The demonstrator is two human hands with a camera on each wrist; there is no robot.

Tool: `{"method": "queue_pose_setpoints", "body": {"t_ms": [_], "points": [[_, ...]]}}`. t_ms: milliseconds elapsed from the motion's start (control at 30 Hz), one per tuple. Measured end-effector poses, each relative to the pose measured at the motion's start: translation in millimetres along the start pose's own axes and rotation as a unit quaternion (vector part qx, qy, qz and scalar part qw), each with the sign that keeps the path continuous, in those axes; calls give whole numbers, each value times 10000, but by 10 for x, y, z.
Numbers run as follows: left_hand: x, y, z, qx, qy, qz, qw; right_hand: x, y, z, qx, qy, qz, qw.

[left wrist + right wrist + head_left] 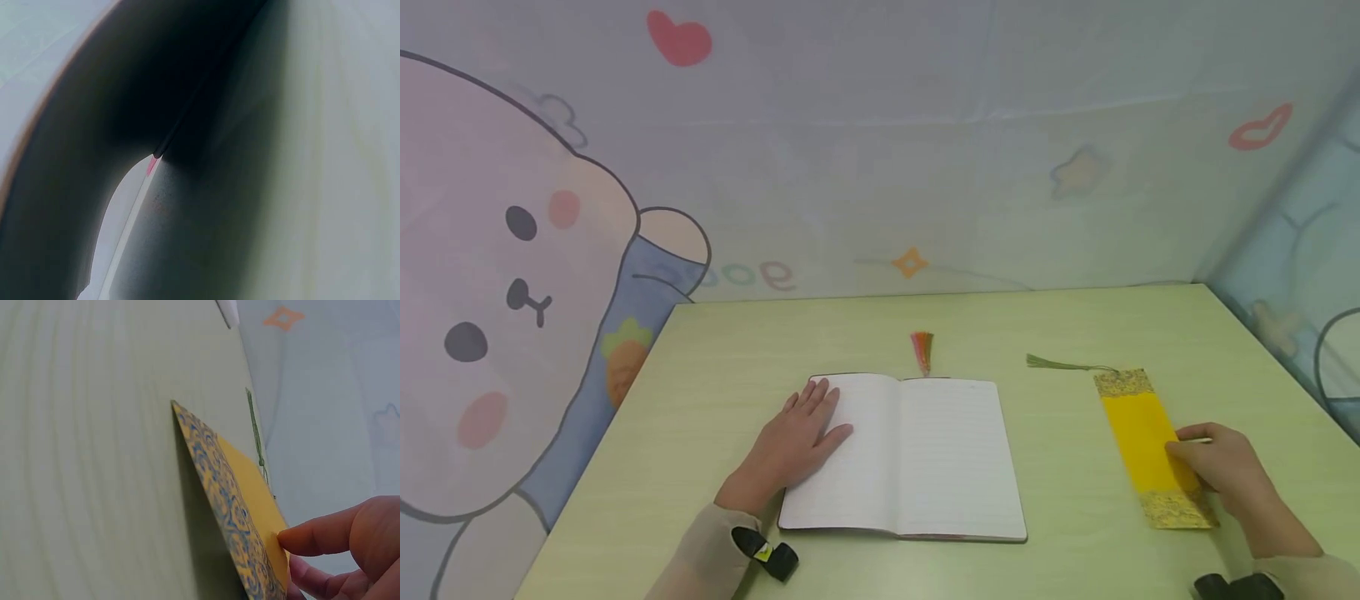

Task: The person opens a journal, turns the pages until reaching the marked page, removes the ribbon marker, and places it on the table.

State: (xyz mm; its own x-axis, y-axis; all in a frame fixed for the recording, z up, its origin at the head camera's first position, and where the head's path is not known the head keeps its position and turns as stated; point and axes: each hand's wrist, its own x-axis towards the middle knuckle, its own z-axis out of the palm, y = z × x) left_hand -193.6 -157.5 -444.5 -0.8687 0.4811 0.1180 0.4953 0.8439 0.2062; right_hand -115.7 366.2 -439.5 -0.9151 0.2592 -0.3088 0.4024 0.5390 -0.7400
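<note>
An open notebook (pixel 958 462) with blank lined pages lies in the middle of the table. My left hand (pixel 793 442) rests on its left page, fingers spread and pointing toward the far edge. To the right, my right hand (pixel 1225 467) pinches a yellow bookmark (pixel 1138 437) by its right edge, thumb on top. Patterned bands cross both ends of the bookmark, and a green tassel (pixel 1060 365) trails leftward from its far end. In the right wrist view the bookmark's patterned end (pixel 228 506) tilts above the table with a shadow below. The left wrist view is mostly dark.
A pink, orange and green tassel (pixel 922 352) sticks out past the notebook's top edge. The pale wooden table (pixel 625 517) ends at a cartoon-printed cloth backdrop (pixel 865 167) behind and at the sides.
</note>
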Motion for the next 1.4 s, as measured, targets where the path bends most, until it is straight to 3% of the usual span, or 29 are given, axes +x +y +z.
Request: {"method": "queue_pose_setpoints", "body": {"t_ms": [233,367,533,867,1133,1400], "points": [[-1,-13,6,-22,46,60,10000,-50,-60,37,-880,479,-53,9949],[-3,-11,1,-24,55,39,10000,-94,-100,46,-1376,543,-167,9889],[-6,-19,16,6,29,16,10000,-101,-106,55,-1484,502,-165,9875],[-27,-23,7,-13,120,75,9999,-126,-84,138,-1323,670,-669,9867],[-3,-25,11,17,173,144,9997,-183,-213,280,-1180,1311,-1580,9716],[-4,-20,12,-136,93,118,9998,-199,-427,460,-1309,1107,-2632,9494]]}}
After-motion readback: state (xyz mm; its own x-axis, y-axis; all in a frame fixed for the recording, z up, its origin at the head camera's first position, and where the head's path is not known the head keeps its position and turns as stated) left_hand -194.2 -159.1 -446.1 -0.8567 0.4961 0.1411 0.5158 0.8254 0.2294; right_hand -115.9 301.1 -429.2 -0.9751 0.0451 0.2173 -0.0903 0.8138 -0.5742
